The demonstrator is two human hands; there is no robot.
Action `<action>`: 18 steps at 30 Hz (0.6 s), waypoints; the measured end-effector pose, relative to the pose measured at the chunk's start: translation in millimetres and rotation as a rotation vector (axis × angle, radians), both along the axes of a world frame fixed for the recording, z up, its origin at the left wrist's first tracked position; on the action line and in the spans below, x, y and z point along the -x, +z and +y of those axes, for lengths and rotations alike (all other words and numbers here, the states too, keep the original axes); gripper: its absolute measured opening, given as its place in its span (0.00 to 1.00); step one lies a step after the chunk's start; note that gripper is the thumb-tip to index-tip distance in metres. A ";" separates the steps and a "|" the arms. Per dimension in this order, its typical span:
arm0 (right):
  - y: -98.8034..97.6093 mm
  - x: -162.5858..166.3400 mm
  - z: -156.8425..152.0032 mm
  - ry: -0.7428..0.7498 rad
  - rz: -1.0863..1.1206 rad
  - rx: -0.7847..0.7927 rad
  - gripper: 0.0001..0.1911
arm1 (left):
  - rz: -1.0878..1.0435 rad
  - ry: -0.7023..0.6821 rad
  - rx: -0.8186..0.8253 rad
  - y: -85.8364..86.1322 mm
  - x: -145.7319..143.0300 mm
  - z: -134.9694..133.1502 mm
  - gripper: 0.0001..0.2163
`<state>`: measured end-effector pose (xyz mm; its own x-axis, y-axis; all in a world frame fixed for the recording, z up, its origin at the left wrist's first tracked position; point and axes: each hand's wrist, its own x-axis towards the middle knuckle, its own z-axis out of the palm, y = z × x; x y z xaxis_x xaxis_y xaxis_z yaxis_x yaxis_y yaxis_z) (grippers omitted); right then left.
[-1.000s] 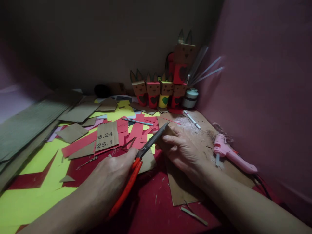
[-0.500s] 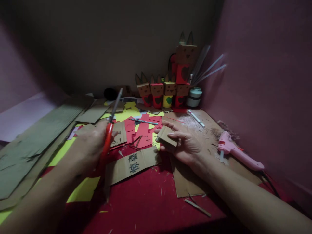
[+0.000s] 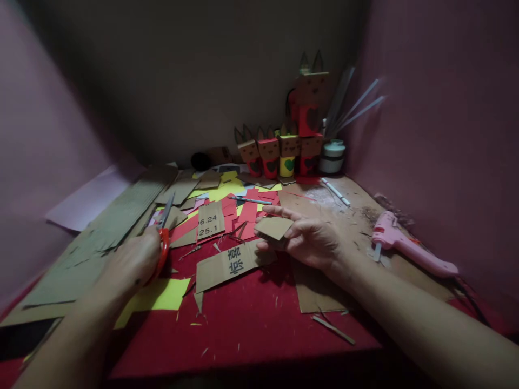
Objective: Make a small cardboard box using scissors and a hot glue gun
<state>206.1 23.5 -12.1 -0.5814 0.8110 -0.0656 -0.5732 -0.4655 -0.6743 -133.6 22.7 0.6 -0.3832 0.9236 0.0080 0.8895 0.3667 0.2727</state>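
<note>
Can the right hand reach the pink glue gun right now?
Likely yes: nothing covers the pink glue gun, and no tall object stands between it and the right hand. The cardboard piece in that hand might need setting down first.

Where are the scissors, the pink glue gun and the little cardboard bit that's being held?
Scissors (image 3: 164, 239): head view, orange handle.
Pink glue gun (image 3: 419, 257): head view, its grip.
Cardboard bit (image 3: 274, 227): head view, flat face.
</note>
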 end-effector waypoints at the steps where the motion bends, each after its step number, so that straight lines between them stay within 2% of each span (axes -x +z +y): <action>1: -1.1 -0.2 1.3 0.003 0.000 -0.006 0.33 | 0.029 0.030 0.033 1.5 -1.4 -0.2 0.34; 3: -3.1 -0.8 3.8 -0.001 0.010 -0.011 0.33 | 0.085 0.068 0.081 5.2 -5.1 -2.5 0.38; 5: -4.5 -1.6 5.7 -0.001 0.020 -0.016 0.32 | 0.134 0.042 0.100 9.6 -10.4 -6.6 0.38; 9: -3.6 -3.6 6.5 0.002 0.009 -0.039 0.29 | 0.231 -0.123 0.103 17.4 -22.6 -12.3 0.28; 13: 0.0 -5.4 5.6 -0.013 0.018 -0.018 0.30 | 0.318 -0.169 0.106 23.6 -30.3 -8.7 0.16; 16: 1.5 -6.5 5.9 -0.005 0.093 -0.027 0.30 | 0.337 -0.207 0.066 30.3 -39.1 -10.1 0.14; 18: 2.2 -7.0 6.1 0.013 0.150 -0.030 0.27 | 0.306 -0.284 0.016 33.3 -50.9 -15.1 0.14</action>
